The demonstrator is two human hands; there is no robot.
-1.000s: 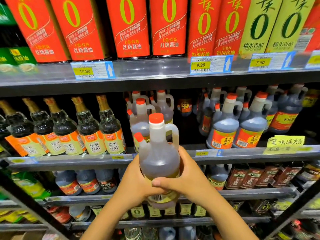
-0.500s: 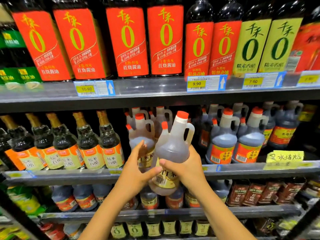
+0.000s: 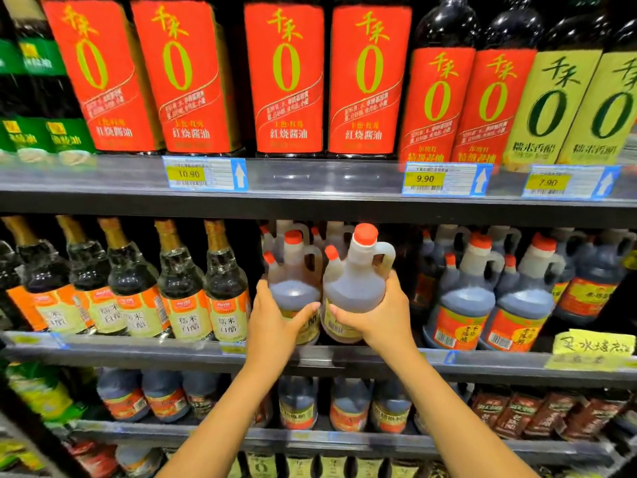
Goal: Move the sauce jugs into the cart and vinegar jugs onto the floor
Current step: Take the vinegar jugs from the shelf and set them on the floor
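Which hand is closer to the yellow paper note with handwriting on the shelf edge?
Right. The right hand grips a red-capped jug, left of the yellow note and a little higher. The left hand holds the neighbouring jug, even further left.

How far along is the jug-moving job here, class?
Done: nothing that shows; neither cart nor floor is in view. In hand: the right hand grips the right amber jug and the left hand holds the left amber jug, both at the middle shelf. Left: carrying those away, plus the dark jugs standing further right on that shelf.
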